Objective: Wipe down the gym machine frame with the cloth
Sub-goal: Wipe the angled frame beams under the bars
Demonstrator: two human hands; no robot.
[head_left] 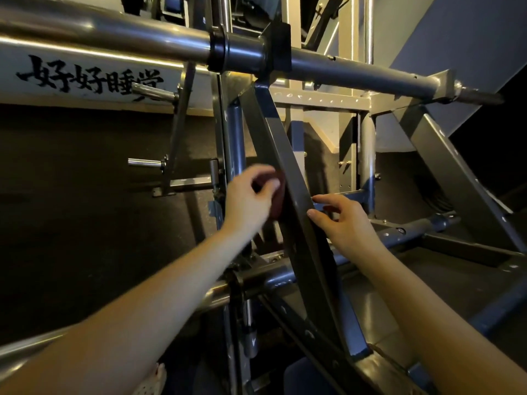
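Pressing against the left face of a slanted grey beam [285, 155] of the gym machine frame [456, 172], the left hand [251, 201] held a dark reddish cloth [281, 195] bunched under its curled fingers, whose tips were blurred. The cloth sat about midway along that beam, between the palm and the metal, and only a narrow strip of it showed past the fingers. On the beam's opposite edge the right hand [345, 220] held nothing: its fingers were loosely bent and slightly spread, with the thumb tip and forefinger touching the beam's right edge. Both bare forearms reached up from the bottom of the head view, 1 on each side of the beam. Above them a thick steel bar [142, 38] crossed the view, running through a dark collar [219, 52]. Behind it on the left hung a white banner [91, 81] with black brush characters, and 2 short chrome pegs [144, 162] stuck out from a thin upright over the dark floor [57, 238].
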